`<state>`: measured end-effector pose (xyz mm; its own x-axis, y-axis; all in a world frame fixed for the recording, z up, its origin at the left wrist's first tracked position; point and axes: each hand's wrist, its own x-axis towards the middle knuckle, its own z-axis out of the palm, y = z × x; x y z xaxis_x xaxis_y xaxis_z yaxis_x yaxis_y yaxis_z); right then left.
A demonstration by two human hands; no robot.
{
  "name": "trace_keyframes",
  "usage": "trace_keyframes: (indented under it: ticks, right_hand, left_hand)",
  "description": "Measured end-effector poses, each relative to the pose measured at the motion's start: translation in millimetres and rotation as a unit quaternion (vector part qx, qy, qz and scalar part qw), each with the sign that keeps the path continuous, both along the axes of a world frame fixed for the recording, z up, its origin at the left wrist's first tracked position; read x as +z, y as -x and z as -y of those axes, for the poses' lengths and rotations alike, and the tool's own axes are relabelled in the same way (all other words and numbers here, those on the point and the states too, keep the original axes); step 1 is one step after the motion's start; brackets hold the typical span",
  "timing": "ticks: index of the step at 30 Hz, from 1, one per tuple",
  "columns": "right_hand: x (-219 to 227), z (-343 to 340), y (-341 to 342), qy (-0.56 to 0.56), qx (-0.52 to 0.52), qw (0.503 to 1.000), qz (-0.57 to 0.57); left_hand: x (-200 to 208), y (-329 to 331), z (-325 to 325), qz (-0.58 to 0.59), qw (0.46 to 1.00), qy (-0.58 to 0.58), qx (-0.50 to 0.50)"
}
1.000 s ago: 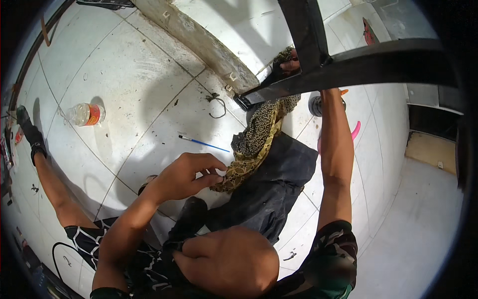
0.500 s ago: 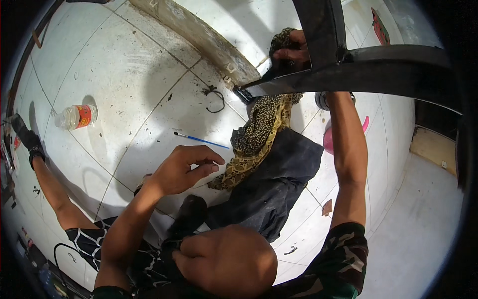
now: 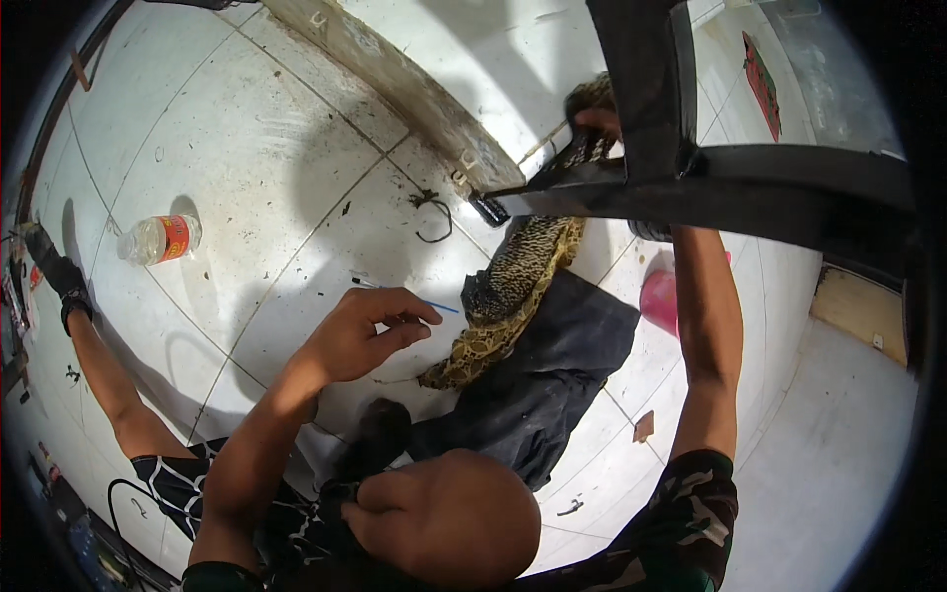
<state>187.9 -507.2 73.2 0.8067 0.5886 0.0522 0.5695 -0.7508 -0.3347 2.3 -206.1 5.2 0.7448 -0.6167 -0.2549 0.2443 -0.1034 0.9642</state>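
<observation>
White tiled floor [image 3: 252, 123] all around, with a raised ledge [image 3: 395, 94] toward the far side. Lying in the middle, a black-and-gold patterned cloth [image 3: 533, 261], near end just right of the left hand [image 3: 360, 335], far end bunched at the right hand [image 3: 600, 122]. Left fingers curled loosely, thumb tip a little apart from index, in front of a thin blue brush [image 3: 443, 308]. Right fingers against the cloth, partly hidden behind a black frame [image 3: 779, 192]; cannot tell how firmly closed. Beside the patterned cloth's near part, a black cloth [image 3: 582, 321]; farther right, a pink container [image 3: 660, 299]; well left, a clear bottle [image 3: 144, 243].
</observation>
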Motion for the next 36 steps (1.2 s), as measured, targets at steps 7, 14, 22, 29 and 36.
trace_keyframes:
  ticks: [7, 14, 22, 29, 36]
  right_hand:
    - [-34, -33, -21, -0.096, 0.137, 0.986, 0.027]
    - [-34, -30, -32, -0.029, 0.214, 0.976, -0.012]
    - [-30, -28, -28, -0.031, 0.188, 0.982, -0.003]
    - [-34, -11, -16, -0.042, 0.096, 0.994, 0.008]
    - [-49, 29, 33, -0.099, -0.166, 0.977, 0.095]
  left_hand:
    - [-6, -17, -16, -0.039, 0.998, -0.007, 0.048]
    - [-12, -24, -30, -0.140, 0.985, -0.009, 0.097]
    - [-6, -42, -45, -0.100, 0.983, 0.005, 0.154]
    - [-5, -37, -53, -0.097, 0.979, 0.033, 0.175]
    - [4, -20, -57, -0.107, 0.975, 0.056, 0.186]
